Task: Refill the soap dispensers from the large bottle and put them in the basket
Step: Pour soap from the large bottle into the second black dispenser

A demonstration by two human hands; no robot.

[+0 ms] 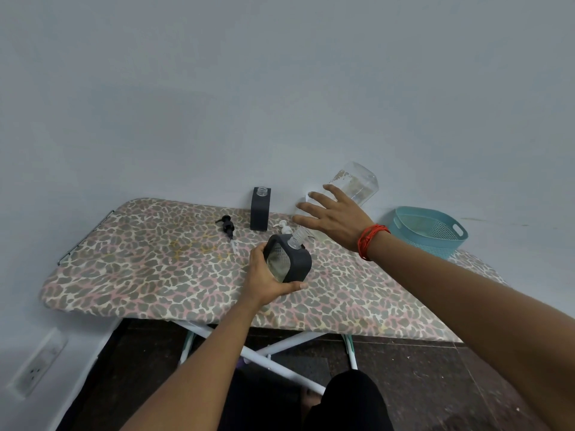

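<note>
My left hand grips a dark grey soap dispenser with a clear window, tilted and lifted just above the ironing board. My right hand holds the large clear bottle upended, its base up and to the right. The bottle's ribbed neck meets the dispenser's open mouth. A second dark grey dispenser stands upright with its neck open at the back of the board. A black pump lies to its left. A white pump lies behind the held dispenser. The teal basket sits at the right.
The leopard-print ironing board stands against a pale wall on white crossed legs. A wall socket is low on the left. Dark floor and my dark-clothed knee show below the board's near edge.
</note>
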